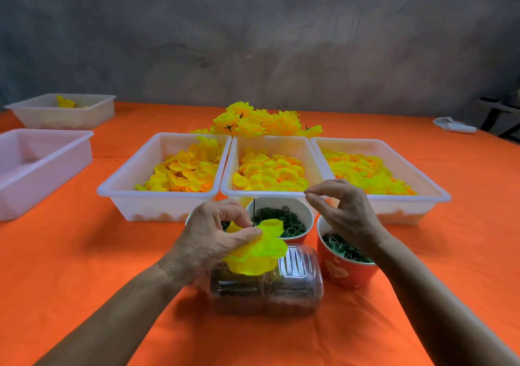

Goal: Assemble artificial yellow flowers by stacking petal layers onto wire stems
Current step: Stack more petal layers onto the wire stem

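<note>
Low centre: left hand (pixel 216 233) pinches petals (pixel 257 249) on upright stem (pixel 254 212), tip up; right hand (pixel 342 211), loosely curled and seemingly empty, hovers nearer the middle tray (pixel 274 194) above.

We face a mottled grey wall (pixel 253 36) (blotchy, unevenly lit) at twelve o'clock, beyond our orange-covered bench (pixel 84 253); at two o'clock we glimpse dark furniture (pixel 498 115) at its far corner.
</note>
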A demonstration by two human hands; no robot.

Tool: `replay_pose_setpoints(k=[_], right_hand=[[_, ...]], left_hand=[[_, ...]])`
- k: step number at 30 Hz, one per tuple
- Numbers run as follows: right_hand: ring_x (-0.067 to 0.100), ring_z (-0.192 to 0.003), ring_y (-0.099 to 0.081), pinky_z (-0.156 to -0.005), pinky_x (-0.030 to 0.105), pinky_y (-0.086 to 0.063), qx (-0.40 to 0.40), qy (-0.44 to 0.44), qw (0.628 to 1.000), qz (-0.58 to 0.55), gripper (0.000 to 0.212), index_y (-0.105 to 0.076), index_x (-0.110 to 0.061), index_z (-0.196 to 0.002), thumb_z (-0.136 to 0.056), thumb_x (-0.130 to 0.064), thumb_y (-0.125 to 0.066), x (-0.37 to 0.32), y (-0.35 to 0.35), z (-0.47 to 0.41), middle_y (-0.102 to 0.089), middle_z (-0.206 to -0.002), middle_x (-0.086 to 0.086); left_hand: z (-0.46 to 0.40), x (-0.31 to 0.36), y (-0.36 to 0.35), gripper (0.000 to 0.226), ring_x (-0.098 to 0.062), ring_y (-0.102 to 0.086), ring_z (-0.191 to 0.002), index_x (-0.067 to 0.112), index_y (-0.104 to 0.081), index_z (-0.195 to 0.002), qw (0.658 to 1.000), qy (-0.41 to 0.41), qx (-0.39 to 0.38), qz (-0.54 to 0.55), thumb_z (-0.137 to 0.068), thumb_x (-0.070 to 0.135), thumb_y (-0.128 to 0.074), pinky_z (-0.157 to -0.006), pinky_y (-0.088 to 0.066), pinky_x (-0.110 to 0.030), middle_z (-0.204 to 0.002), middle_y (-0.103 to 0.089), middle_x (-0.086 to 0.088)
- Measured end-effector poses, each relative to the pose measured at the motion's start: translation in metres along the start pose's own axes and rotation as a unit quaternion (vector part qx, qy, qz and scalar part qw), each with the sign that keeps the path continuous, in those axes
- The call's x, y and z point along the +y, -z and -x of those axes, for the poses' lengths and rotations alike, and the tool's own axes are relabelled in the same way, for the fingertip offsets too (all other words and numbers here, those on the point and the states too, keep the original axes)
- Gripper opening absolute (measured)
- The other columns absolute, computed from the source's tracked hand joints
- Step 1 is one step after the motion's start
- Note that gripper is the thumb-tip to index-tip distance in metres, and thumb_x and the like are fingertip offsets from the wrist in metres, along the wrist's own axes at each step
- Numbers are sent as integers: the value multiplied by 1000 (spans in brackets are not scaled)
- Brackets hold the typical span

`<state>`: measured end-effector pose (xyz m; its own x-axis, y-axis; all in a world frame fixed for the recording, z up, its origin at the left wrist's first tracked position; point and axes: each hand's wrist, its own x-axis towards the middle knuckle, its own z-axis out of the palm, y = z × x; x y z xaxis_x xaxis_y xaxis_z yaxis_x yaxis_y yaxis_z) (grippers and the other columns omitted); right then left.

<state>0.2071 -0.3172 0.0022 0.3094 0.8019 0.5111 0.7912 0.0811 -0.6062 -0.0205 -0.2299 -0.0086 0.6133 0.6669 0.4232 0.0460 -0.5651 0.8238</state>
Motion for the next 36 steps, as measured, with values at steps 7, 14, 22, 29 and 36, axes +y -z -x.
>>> replay_pose_setpoints(k=[7,14,22,29,36], right_hand=[[30,-113,-57,-90,36,-45,49,-142,973,173,24,-72,-12,-106,-91,-23,-57,45,8,-42,-67,-117,12],[40,-95,-56,-77,36,-43,-6,-261,934,244,23,-64,-8,-74,-89,-11,-47,70,14,-73,-63,-101,25],[30,-124,-50,-98,34,-44,-90,-322,900,281,42,-60,-6,-124,-85,1,-47,97,19,-91,-54,-135,13],[25,-121,-53,-89,26,-44,-140,-314,890,301,35,-61,-4,-121,-91,-7,-44,100,11,-101,-56,-131,12],[36,-115,-55,-89,37,-45,-5,-288,917,274,32,-71,-3,-107,-82,6,-54,105,8,-96,-64,-118,21]], left_hand=[[-1,0,1,20,-9,-58,-70,10,-65,-58,1000,0,-17,5,-69,8,-82,-74,-45,-25,-68,-61,7],[-3,4,1,19,-14,-58,-70,9,-64,-57,1000,-2,-17,7,-65,17,-79,-72,-47,-31,-68,-60,3],[-3,0,1,24,-16,-60,-72,17,-64,-56,1000,-19,-4,5,-62,37,-76,-75,-48,-34,-67,-61,6],[-3,-2,0,20,-18,-62,-77,22,-65,-56,999,-33,10,1,-62,39,-75,-77,-49,-38,-67,-62,7],[-2,-2,0,16,-17,-62,-79,22,-64,-56,1000,-19,5,17,-64,27,-78,-77,-49,-31,-69,-62,8]])
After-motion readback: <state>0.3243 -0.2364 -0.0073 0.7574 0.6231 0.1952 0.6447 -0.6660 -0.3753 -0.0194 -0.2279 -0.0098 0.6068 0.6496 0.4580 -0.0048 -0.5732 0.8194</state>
